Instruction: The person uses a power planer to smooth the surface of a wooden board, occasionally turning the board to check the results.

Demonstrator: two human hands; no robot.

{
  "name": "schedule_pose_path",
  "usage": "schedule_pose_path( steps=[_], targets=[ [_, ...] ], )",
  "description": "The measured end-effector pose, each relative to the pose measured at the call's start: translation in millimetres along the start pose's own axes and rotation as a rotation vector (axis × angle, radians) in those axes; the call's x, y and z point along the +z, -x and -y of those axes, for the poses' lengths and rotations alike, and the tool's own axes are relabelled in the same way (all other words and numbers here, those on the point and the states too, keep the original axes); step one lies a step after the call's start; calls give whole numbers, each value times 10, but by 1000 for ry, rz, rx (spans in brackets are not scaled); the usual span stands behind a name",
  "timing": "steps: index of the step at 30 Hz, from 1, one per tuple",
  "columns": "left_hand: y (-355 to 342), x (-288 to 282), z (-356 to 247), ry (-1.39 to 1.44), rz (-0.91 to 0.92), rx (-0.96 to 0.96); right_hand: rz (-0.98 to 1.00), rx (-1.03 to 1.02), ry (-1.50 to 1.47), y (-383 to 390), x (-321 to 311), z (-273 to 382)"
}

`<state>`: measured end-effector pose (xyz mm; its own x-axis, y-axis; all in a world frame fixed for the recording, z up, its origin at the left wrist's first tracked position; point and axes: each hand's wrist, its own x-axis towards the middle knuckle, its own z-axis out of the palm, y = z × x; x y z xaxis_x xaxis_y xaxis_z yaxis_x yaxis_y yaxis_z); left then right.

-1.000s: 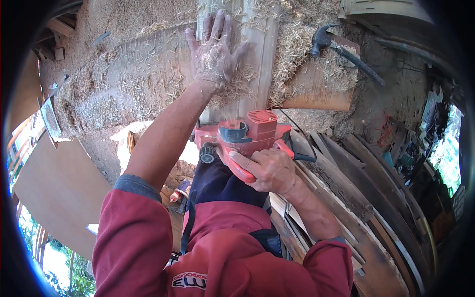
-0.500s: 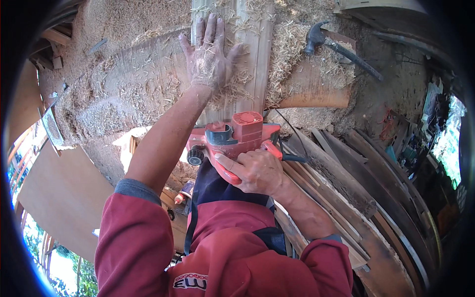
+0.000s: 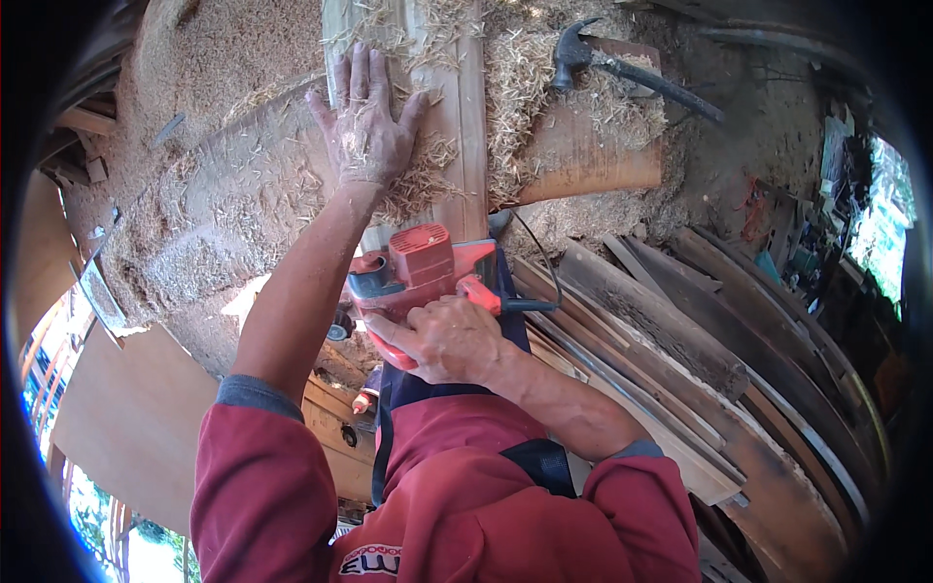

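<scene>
My left hand [image 3: 367, 141] lies flat, fingers spread, on a pale wooden plank [image 3: 465, 107] strewn with shavings. The plank runs away from me across a wide workbench board. My right hand [image 3: 449, 335] is wrapped round the handle of a red electric hand planer [image 3: 423, 260], which sits at the plank's near end, close to my waist. A round dark knob shows at the planer's left end, partly behind my left forearm. From its right end a dark cord loops up toward the bench. Its underside is hidden from above.
A claw hammer [image 3: 632, 73] lies among shavings at the far right of the bench. Long boards [image 3: 661, 321] are stacked to my right. A big brown sheet [image 3: 136, 418] leans at lower left, and a small red-tipped bottle [image 3: 362, 401] stands below the bench edge.
The whole view has shifted, so bench, plank and hammer appear farther left and higher. The planer has turned slightly against the plank. Both hands keep their places on plank and handle.
</scene>
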<state>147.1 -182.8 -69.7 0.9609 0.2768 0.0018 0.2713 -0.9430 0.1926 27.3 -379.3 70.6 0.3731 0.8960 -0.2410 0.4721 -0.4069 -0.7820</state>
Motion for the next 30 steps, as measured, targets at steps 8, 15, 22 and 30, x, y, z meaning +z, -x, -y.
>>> schedule_pose_path(
  steps=[8,15,22,30],
  targets=[
    [-18,-4,20,50,-35,8,-15,4,29,-155,117,210],
    [-10,-12,23,10,-8,17,-73,-6,34,428,-412,-89],
    [7,-35,-3,-24,9,9,-61,-4,99,736,-717,-409],
    [16,-12,0,65,-24,9,-47,9,139,724,-749,-551]
  ],
)
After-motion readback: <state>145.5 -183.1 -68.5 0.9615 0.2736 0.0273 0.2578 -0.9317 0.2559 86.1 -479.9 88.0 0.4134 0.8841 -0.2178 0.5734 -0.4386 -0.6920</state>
